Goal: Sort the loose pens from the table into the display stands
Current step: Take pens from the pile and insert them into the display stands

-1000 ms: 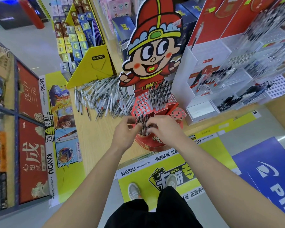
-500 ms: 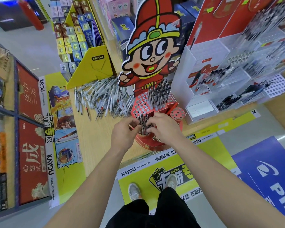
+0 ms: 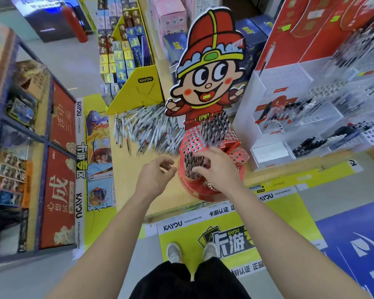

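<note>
Loose pens on table, ahead of nearer left hand, shafts mostly pointing away; that hand slack, empty; right hand spread over standing pens in display stand.

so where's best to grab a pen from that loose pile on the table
Pinch one mid-barrel, from above, at the pile's near edge. The loose pens lie flat on the table, fanned and overlapping, so strays there likely lift free easiest. The empty left hand is closest.
</note>
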### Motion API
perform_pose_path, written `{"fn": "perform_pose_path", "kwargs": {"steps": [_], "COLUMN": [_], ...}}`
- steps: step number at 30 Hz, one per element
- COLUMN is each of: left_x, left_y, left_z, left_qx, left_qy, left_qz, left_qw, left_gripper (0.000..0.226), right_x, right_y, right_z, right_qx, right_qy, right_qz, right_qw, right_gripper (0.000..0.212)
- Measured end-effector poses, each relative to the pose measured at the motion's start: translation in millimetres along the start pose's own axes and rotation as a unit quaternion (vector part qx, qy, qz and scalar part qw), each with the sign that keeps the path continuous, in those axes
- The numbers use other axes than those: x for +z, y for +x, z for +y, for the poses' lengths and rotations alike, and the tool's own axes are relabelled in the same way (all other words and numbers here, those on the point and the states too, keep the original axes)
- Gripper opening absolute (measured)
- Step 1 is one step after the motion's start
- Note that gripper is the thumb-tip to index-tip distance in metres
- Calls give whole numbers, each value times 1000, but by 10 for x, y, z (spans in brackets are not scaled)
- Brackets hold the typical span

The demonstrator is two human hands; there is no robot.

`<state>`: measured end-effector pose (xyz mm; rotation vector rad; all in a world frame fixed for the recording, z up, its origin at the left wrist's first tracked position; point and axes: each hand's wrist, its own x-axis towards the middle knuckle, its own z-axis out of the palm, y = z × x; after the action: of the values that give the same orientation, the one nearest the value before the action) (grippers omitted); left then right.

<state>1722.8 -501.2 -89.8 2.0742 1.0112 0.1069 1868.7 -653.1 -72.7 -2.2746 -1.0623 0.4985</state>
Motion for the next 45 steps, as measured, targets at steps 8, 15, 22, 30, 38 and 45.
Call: {"fn": "perform_pose_path", "kwargs": {"steps": [8, 15, 22, 30, 38, 45], "left_x": [-577, -1270, -1776, -1584, -967, -723], "left_y": [254, 813, 1374, 2044, 2804, 3169], "left_z": [-273, -730, -1379, -1834, -2318, -2505], "left_qx": [17, 73, 100, 66, -5, 81], "left_qy": [107, 272, 286, 249, 137, 118], "left_qz": [-41, -64, -103, -135, -116, -39], "left_qw": [993, 957, 947, 957, 984, 989], "left_gripper": [55, 83, 100, 108, 114, 107], "right_x": [-75, 429, 1178, 1805, 2241, 2527], "right_y": [314, 771, 1110, 1622, 2434, 2794], "right_z": [-464, -1181, -1536, -1186, -541, -362], "right_qx": [-30, 15, 124, 246, 305, 335], "right_qy": [-75, -178, -178, -51, -46, -103], "right_qz": [51, 54, -10, -38, 26, 90], "right_qw": [995, 982, 976, 967, 951, 932], "right_gripper": [39, 53, 70, 87, 94, 94]}}
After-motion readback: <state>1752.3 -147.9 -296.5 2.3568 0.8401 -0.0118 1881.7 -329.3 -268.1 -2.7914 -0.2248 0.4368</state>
